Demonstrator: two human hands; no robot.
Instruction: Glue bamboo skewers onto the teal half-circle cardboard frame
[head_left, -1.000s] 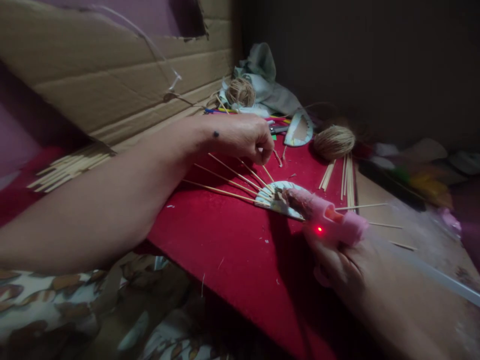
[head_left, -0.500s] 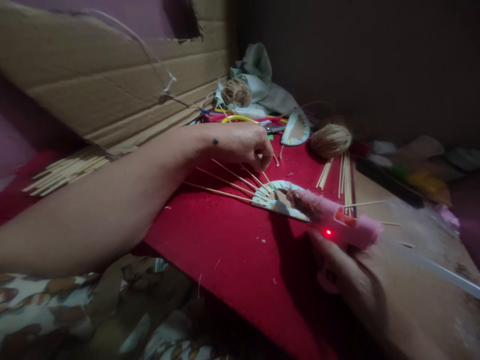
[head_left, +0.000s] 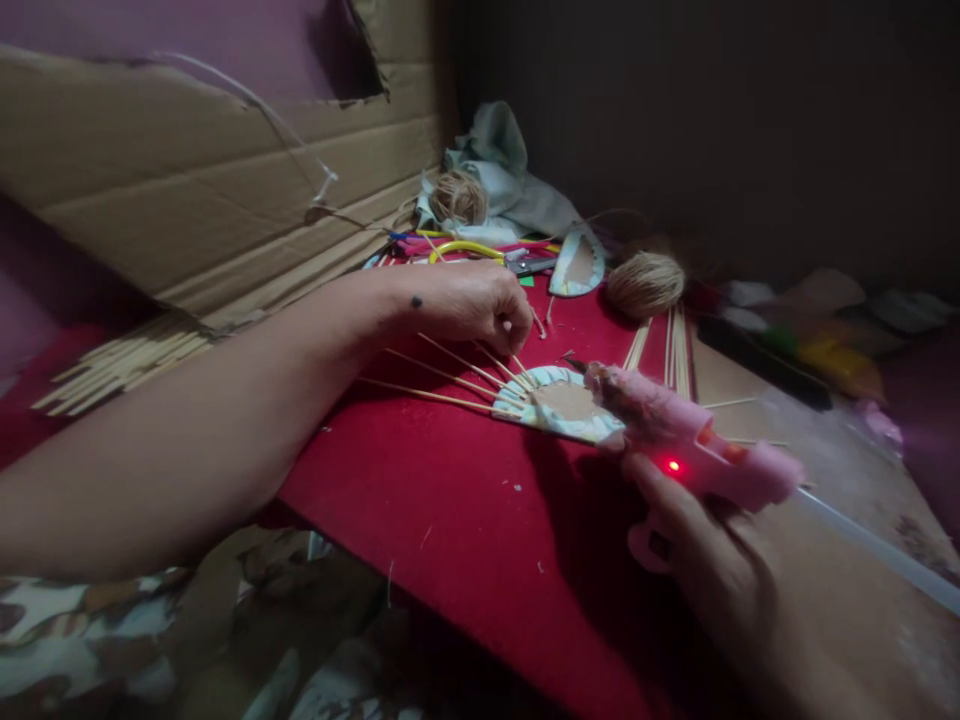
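Observation:
My left hand (head_left: 484,302) is closed in a pinch on a thin wooden stick (head_left: 519,367), whose lower end reaches the half-round cardboard piece (head_left: 566,400). That piece has a pale blue patterned cloth rim and lies on the red surface. Several more sticks (head_left: 439,396) fan out from its left side, passing under my left forearm. My right hand (head_left: 716,560) grips a pink hot glue gun (head_left: 679,425) with a red light lit. The nozzle is above the piece's far right side, apart from the sticks. A clear glue stick (head_left: 874,545) extends from its back.
A second half-round piece (head_left: 591,262) lies beyond, near a twine bundle (head_left: 646,284) and loose sticks (head_left: 677,350). Yellow-handled scissors (head_left: 469,248), a twine ball (head_left: 459,197) and crumpled cloth (head_left: 525,195) are at the back. More sticks (head_left: 112,370) lie left by the cardboard wall (head_left: 225,160).
The glue gun has moved right and back from the half-round piece, its nozzle now lifted off it. My left hand keeps its pinch near the same place. The view has shifted slightly.

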